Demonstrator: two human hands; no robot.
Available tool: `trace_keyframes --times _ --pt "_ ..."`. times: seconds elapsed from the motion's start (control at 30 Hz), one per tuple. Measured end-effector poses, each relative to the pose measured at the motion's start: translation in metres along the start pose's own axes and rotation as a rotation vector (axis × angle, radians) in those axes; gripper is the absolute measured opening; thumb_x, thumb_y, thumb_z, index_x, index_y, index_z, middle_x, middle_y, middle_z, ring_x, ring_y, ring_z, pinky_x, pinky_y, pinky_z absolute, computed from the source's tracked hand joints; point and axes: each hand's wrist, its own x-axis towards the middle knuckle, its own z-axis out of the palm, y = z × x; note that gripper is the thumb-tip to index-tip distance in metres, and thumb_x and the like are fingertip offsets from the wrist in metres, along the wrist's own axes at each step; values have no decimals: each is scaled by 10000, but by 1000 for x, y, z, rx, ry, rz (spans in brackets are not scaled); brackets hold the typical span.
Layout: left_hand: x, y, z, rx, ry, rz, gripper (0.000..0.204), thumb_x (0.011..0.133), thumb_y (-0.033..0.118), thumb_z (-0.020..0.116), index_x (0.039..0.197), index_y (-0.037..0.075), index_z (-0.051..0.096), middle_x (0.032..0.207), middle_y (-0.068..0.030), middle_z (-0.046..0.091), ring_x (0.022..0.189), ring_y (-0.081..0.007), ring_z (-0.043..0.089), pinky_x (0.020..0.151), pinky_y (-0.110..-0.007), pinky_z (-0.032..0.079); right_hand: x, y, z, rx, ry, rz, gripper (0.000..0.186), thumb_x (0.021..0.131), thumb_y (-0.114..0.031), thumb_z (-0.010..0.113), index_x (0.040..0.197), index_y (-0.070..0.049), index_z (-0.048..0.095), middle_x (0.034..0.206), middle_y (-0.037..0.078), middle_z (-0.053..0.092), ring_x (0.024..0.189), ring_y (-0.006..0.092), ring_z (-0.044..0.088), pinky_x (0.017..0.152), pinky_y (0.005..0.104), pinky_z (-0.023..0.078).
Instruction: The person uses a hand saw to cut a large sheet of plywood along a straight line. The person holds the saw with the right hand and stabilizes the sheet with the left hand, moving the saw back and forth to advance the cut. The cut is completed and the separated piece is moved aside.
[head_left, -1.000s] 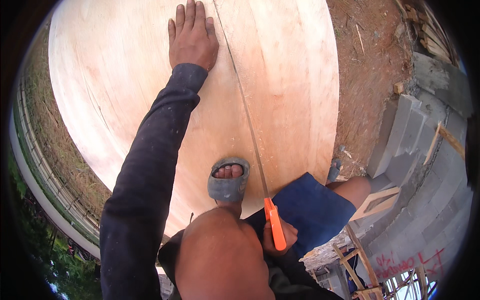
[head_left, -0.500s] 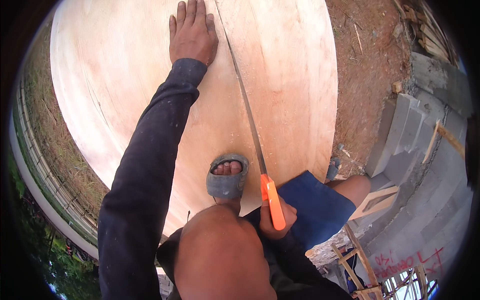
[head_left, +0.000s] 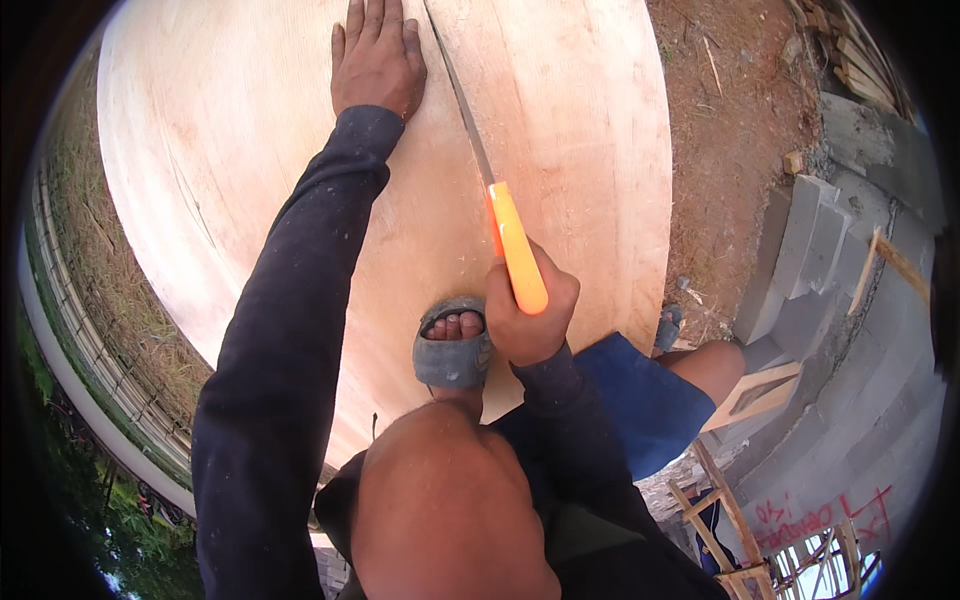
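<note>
A large sheet of plywood [head_left: 270, 200] lies under my hands. My left hand [head_left: 379, 65] presses flat on it near the top of the view, fingers stretched out, just left of the blade. In my right hand [head_left: 535, 310] is the orange handle of a handsaw [head_left: 516, 245], the fingers wrapped round it. Its thin blade runs up and away along a line in the sheet, and the far end is cut off by the view's upper edge. My left foot, in a grey slide sandal [head_left: 452, 345], stands on the plywood beside my right hand.
Bare reddish soil [head_left: 715, 130] borders the sheet on the right. Beyond it stand a grey concrete block wall [head_left: 870, 380], stacked lumber [head_left: 865, 75] and a wooden frame [head_left: 752, 397]. Dry grass [head_left: 110, 240] lies to the left. My other sandalled foot [head_left: 669, 327] is beyond the sheet's right edge.
My right hand has pushed the saw forward, away from my body, so the handle now sits farther up the sheet. My left hand stays flat in nearly the same place.
</note>
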Motion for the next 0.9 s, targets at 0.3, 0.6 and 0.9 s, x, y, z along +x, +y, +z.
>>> trace_keyframes --times 0.3,0.6,0.9 --pt "-1 6 -1 5 27 -13 543 1082 289 299 1522 -24 352 1608 -191 320 1519 -323 230 1253 -462 148 -96 -1 -48 -232 -6 -130 243 769 72 607 995 110 686 748 176 683 589 250 691 577 313 545" --pt "4 4 0 -20 9 0 545 1082 298 293 1522 -18 357 1605 -187 328 1520 -321 228 1256 -454 144 0 1 4 24 51 -9 169 827 47 596 978 68 668 627 100 566 545 110 544 527 276 453" --pt "-2 9 -3 5 20 -13 545 1082 290 288 1520 -28 353 1604 -206 318 1521 -331 219 1256 -454 144 -97 -5 -55 -256 -16 -142 312 775 86 599 1071 122 688 819 214 713 656 268 728 596 308 555"
